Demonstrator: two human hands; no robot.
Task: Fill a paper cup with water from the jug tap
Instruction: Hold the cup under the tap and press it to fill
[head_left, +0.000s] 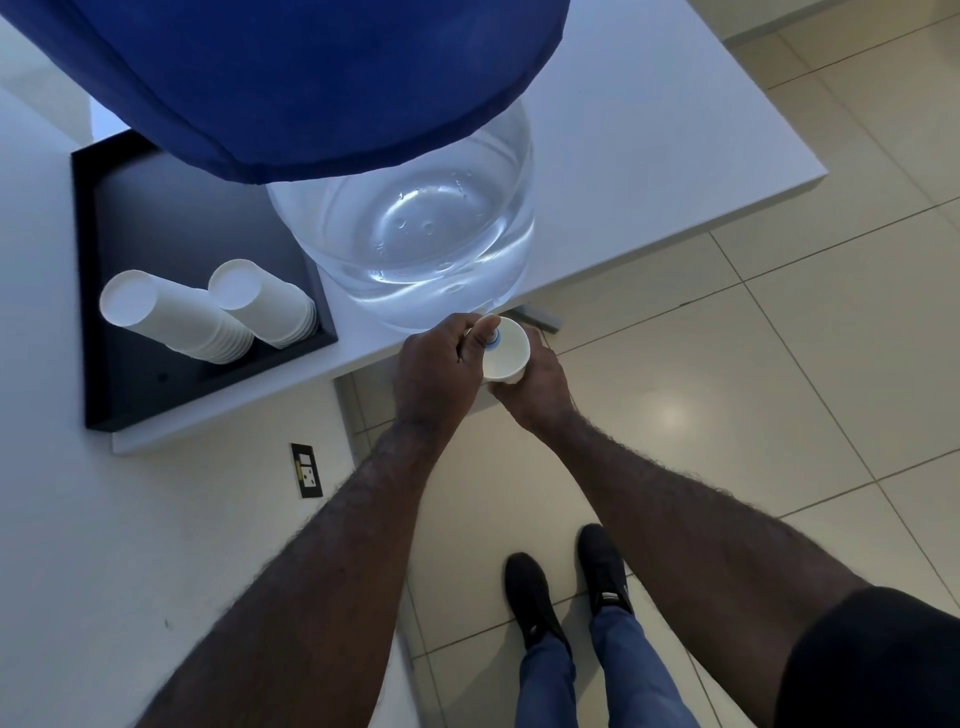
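Observation:
A large clear water jug (426, 228) stands at the front edge of a white table (675, 156), its upper part under a blue cloth cover (291, 78). Its small white and blue tap (491, 339) sticks out over the table edge. My left hand (439, 371) is closed on the tap, thumb on top. My right hand (535, 387) holds a white paper cup (506, 353) from below, its open mouth right under the tap. Whether water is in the cup cannot be made out.
A black tray (130, 395) on the table's left holds two stacks of white paper cups (171, 317) lying on their sides. A wall socket (306, 470) sits below the table. The tiled floor (727, 389) and my feet in black shoes (566, 592) are beneath.

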